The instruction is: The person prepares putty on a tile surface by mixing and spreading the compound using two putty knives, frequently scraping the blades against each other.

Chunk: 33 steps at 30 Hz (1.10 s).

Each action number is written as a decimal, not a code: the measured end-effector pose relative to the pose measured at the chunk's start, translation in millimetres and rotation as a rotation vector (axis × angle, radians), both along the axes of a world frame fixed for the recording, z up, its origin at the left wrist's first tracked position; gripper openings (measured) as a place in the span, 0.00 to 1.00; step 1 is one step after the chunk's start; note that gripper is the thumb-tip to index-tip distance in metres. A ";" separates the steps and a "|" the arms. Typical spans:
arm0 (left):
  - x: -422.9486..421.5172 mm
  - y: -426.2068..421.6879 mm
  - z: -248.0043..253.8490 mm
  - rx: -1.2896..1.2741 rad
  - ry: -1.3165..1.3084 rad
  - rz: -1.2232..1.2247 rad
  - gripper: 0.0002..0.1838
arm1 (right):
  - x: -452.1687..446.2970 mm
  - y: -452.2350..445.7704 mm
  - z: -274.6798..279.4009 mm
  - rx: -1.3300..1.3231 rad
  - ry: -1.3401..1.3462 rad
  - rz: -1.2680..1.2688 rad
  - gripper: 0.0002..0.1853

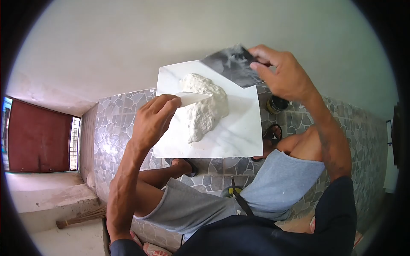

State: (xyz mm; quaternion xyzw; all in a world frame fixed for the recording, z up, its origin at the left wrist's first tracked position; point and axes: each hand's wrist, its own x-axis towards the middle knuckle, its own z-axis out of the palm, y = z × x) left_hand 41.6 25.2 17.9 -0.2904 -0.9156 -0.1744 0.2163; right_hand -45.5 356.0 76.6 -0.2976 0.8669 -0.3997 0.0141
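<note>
A mound of thick white paste [205, 117] lies on a square white marbled board [239, 143]. My left hand [156, 115] pinches a thin pale blade [192, 98], whose edge touches the paste near the middle of the mound. Over the board's back right corner, my right hand [277, 70] grips a dark flat sheet [232, 66] between thumb and fingers. White residue is smeared on that sheet, and it is tilted, apart from the mound.
A dark round container [277, 104] stands on the stone-patterned floor right of the board. A pale wall [128, 47] rises behind. A straw broom [81, 217] lies at the lower left, below a red door [38, 136]. My legs flank the board's near side.
</note>
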 end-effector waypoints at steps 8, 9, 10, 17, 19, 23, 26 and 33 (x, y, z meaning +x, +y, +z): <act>5.8 -7.3 -3.6 0.084 0.063 -0.064 0.16 | 8.6 -32.1 -31.1 0.021 0.135 0.039 0.13; 5.4 -5.6 -6.1 0.130 0.051 -0.050 0.16 | 8.5 -35.2 -34.5 0.006 0.109 0.032 0.14; 5.3 -3.7 -9.4 0.178 0.039 -0.032 0.15 | 8.0 -39.0 -39.4 -0.008 0.083 0.027 0.14; 7.7 15.0 -15.7 0.480 -0.009 0.216 0.12 | 13.6 -62.7 -40.5 -0.001 -0.083 -0.045 0.13; 7.4 18.4 -13.5 0.563 -0.077 0.268 0.11 | 11.9 -65.6 -44.0 0.014 -0.037 -0.040 0.12; 6.1 10.3 -9.2 0.433 -0.029 0.210 0.12 | 2.6 -60.0 -28.8 0.042 0.023 -0.069 0.12; 6.5 -6.6 -5.6 0.174 0.071 0.027 0.15 | 0.4 -42.0 -13.5 -0.097 0.220 -0.019 0.11; 11.3 -14.6 -9.8 0.109 0.174 -0.002 0.18 | 6.8 -30.3 -11.8 -0.036 0.584 0.412 0.19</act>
